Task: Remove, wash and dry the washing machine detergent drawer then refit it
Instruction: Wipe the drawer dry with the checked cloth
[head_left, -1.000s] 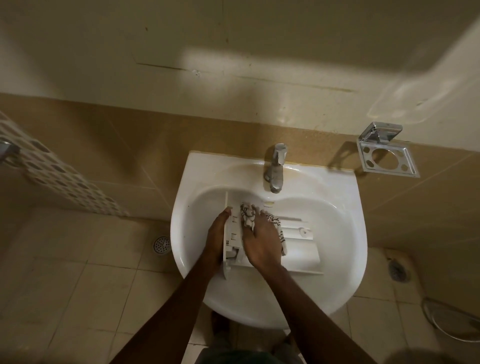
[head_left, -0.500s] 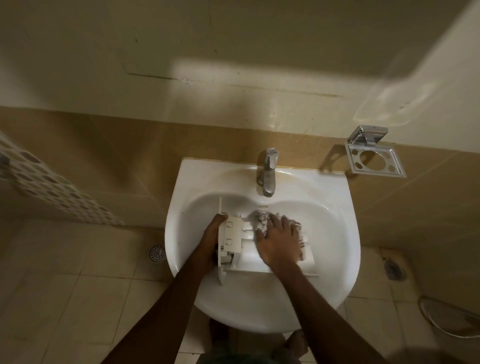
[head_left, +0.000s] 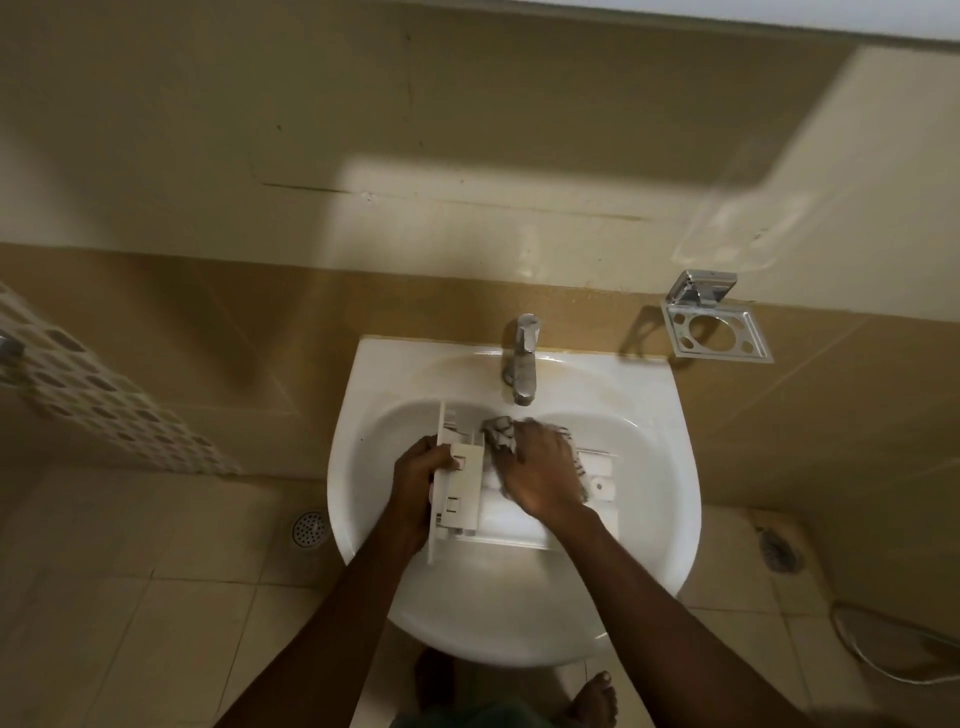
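Observation:
The white detergent drawer (head_left: 465, 486) lies across the bowl of the white sink (head_left: 660, 467), its front panel to the left. My left hand (head_left: 418, 478) grips that front panel end, thumb over its top. My right hand (head_left: 543, 475) presses a patterned cloth (head_left: 500, 432) onto the drawer's middle compartments, the cloth bunched under the palm and fingers. The drawer's right end (head_left: 600, 475) shows beyond the cloth. No water runs from the chrome tap (head_left: 522, 364).
A chrome toothbrush holder (head_left: 717, 325) hangs on the wall to the sink's right. Floor drains (head_left: 309, 527) sit left and right of the sink. A hose (head_left: 883, 649) lies on the floor at right. My bare feet (head_left: 595, 699) stand below the basin.
My right hand with the cloth has slid back left along the drawer. The left hand keeps its grip on the front panel. The camera tilted slightly.

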